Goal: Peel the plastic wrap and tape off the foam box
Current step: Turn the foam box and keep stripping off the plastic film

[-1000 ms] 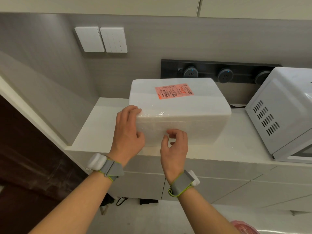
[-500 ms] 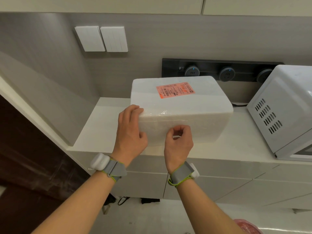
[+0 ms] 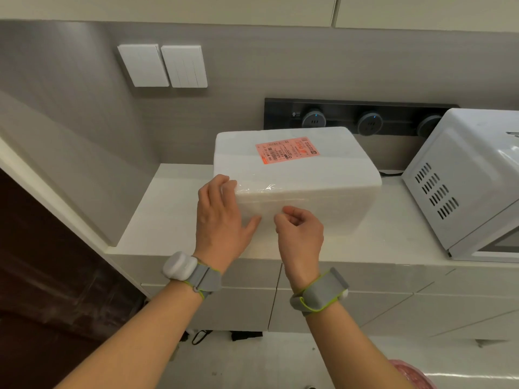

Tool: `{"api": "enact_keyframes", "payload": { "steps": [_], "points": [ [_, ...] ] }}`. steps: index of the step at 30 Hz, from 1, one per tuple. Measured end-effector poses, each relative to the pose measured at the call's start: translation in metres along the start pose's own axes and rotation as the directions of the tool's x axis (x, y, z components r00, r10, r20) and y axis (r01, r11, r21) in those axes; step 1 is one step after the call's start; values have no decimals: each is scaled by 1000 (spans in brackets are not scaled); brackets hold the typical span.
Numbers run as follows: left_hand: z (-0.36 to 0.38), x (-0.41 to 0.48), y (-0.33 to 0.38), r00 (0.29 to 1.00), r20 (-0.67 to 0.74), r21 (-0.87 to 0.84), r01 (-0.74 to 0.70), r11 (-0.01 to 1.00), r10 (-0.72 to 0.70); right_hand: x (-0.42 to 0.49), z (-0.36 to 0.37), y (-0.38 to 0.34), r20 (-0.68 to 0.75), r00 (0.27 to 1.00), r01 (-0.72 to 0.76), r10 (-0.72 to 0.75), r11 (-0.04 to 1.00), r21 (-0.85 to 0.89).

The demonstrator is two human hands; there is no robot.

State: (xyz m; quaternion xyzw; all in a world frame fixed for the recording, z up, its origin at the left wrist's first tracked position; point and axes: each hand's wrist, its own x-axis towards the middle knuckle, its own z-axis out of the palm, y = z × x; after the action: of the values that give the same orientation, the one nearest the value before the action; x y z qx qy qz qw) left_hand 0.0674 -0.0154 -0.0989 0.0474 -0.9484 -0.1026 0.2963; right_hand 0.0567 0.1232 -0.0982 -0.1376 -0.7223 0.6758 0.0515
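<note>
Foam box (image 3: 309, 175): sat on the pale worktop (image 3: 168, 220), at about 12 o'clock from the person, its long side turned slightly.
Plastic wrap (image 3: 269, 188): lay tight over the box, with a glint along the near top edge.
Label (image 3: 288, 149): orange-pink, flat on the box's top towards 12 o'clock.
Left hand (image 3: 222, 220): rested on the box's corner at 8 o'clock, grip loose, fingers fairly straight over the top edge and thumb laid against the front face.
Right hand (image 3: 300, 234): was at the box's 6 o'clock face, grip closed, fingers curled, thumb and forefinger pinching at the wrap there; the film between them was too thin to make out.
Microwave (image 3: 463, 186): white, at 3 o'clock from the box, near it but apart.
Socket rail (image 3: 337, 113): black, on the wall behind the box at 12 o'clock.
Switches (image 3: 163, 66): two white plates on the wall at 10 o'clock.
</note>
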Motion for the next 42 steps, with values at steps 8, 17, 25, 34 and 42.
{"api": "enact_keyframes", "payload": {
  "steps": [8,17,25,34,42],
  "points": [
    [5,-1,4,1000,-8,61,0,998,1,5,-25,-39,321,917,-321,238,917,237],
    [6,4,1,999,-34,17,-11,1000,11,17,-23,-84,466,822,-509,328,792,339],
    [4,9,1,1000,22,4,8,1000,-8,37,-18,-133,425,886,-364,186,847,387],
    [-42,9,69,768,636,-768,639,-30,72,35,-78,-104,635,768,-370,83,867,335],
    [12,-7,130,677,735,-678,733,-52,-47,31,-149,-11,549,829,-274,104,932,238]
  ]
}}
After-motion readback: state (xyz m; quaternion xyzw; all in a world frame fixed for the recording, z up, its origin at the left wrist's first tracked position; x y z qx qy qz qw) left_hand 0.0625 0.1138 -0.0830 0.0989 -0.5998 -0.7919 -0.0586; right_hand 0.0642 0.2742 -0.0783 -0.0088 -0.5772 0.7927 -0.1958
